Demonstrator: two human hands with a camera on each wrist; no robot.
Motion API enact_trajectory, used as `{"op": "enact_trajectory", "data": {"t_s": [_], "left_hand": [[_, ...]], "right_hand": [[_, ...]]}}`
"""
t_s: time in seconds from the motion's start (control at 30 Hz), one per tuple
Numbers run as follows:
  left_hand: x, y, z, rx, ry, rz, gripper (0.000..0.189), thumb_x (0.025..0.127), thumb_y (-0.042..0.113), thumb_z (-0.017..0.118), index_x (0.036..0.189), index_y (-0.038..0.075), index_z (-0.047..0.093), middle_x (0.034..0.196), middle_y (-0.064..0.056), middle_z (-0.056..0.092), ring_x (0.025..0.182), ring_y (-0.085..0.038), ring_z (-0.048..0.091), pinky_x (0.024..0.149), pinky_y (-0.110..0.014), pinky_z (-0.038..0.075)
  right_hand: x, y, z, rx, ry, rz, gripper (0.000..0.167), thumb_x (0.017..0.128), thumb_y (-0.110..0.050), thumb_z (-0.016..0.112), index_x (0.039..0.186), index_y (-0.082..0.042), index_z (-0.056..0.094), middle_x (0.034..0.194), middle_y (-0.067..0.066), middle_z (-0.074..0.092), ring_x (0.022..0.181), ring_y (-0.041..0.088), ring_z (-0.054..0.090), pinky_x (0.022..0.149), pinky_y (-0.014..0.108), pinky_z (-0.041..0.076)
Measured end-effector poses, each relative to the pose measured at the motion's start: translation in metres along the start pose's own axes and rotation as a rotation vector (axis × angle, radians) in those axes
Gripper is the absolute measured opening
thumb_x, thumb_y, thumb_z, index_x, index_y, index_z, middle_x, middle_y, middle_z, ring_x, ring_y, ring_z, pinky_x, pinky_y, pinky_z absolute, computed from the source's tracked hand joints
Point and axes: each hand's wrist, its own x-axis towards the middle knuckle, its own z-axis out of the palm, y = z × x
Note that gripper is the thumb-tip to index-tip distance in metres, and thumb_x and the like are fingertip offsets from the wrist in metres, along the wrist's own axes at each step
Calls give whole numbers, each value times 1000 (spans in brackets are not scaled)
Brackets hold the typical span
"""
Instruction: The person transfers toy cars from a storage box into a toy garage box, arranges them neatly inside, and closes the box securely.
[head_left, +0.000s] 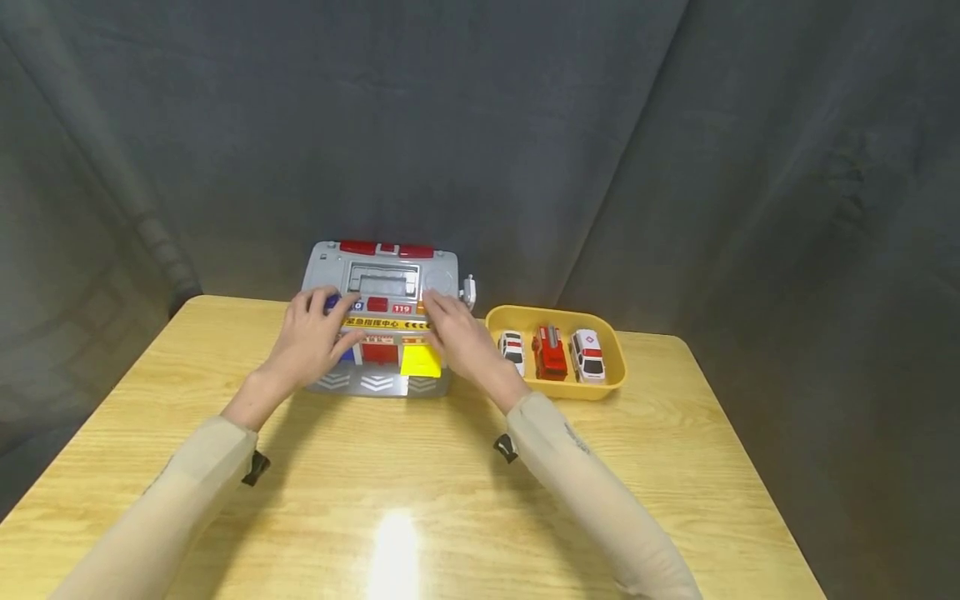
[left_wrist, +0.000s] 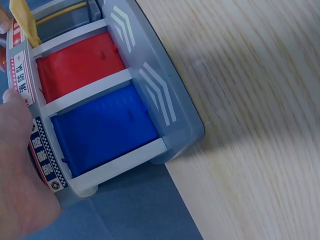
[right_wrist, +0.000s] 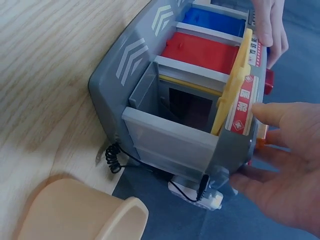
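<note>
A grey toy emergency station (head_left: 330,265) stands at the back of the table. Three doors line its front: the blue door (left_wrist: 105,130) and the red door (left_wrist: 80,65) are closed, while the yellow door (right_wrist: 234,87) is swung up over a dark bay. My left hand (head_left: 303,337) rests on the station's left part, fingers over the blue button (head_left: 331,302), thumb toward the front. At the right end, my right hand (right_wrist: 287,160) has loosely bent fingers at the orange button (right_wrist: 262,132), partly hiding it. Its thumb lies by the station's side.
Right of the station is a yellow tray (head_left: 617,367) with a white-and-red car (head_left: 512,350), a red fire engine (head_left: 550,354) and an ambulance (head_left: 588,357). A white handset (head_left: 469,292) with a coiled black cord (right_wrist: 113,159) is on the station's right side. Dark curtains hang behind.
</note>
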Motion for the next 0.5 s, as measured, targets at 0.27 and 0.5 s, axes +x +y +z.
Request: {"op": "enact_trajectory", "data": {"t_s": [0.27, 0.5], "left_hand": [[1, 1, 1, 3, 0, -1, 60, 93, 40, 60, 141, 8, 43, 138, -27, 33, 126, -46, 25, 104, -64, 19], [1, -1, 1, -1, 7, -2, 60, 93, 40, 62, 140, 7, 44, 138, -27, 33, 126, -46, 26, 104, -63, 18]], "right_hand": [[-8, 3, -9, 45, 35, 22, 61, 95, -19, 63, 148, -5, 36, 153, 14, 33, 138, 29, 35, 110, 40, 29], [-21, 10, -20, 98, 61, 75, 59, 95, -19, 63, 147, -6, 39, 153, 14, 32, 136, 29, 37, 108, 41, 33]]}}
